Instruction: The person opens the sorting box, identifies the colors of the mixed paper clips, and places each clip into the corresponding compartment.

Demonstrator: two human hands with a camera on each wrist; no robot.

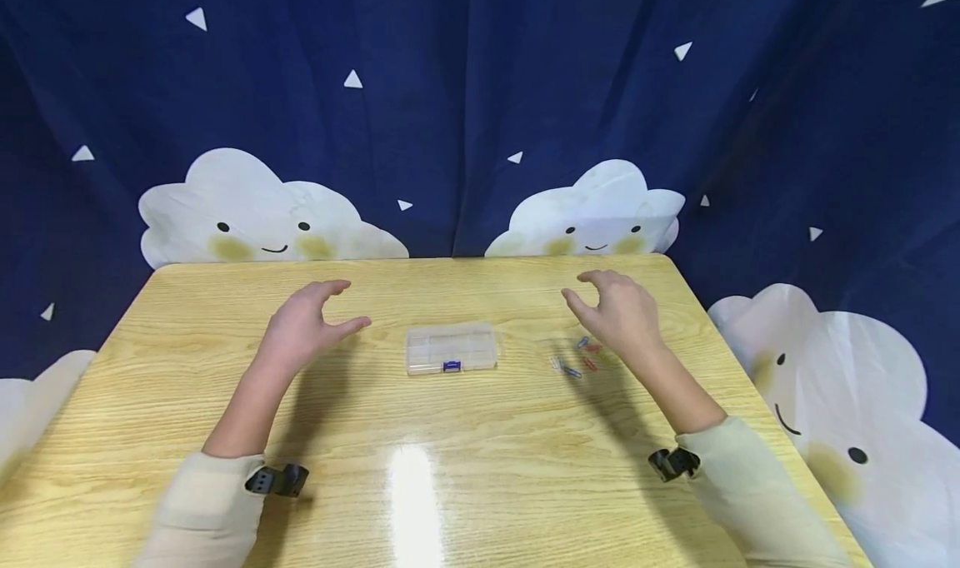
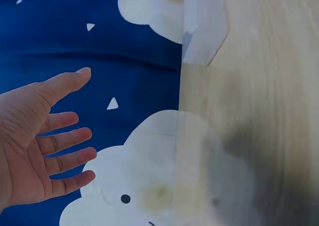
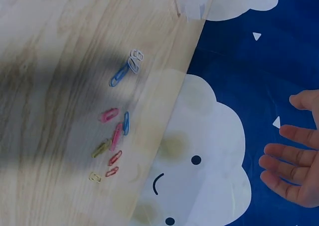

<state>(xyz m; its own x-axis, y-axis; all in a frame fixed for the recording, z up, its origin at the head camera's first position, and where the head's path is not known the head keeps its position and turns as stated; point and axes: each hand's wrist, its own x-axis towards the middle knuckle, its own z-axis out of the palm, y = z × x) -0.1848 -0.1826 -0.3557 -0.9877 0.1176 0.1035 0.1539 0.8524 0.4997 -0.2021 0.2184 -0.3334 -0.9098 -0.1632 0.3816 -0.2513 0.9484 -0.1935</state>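
The clear box (image 1: 450, 345) lies near the middle of the worktop (image 1: 525, 468), its blue latch (image 1: 452, 366) on its 6 o'clock side. Between 9 and 10 o'clock from it, the left hand (image 1: 303, 322) is raised, thumb and fingers wide apart, with nothing in it. The right hand (image 1: 622, 311), between 2 and 3 o'clock, is likewise spread and bare. Loose coloured clips (image 3: 116, 136) lie at 3 o'clock from the box. A curtain (image 1: 420, 93) hangs at 12 o'clock.
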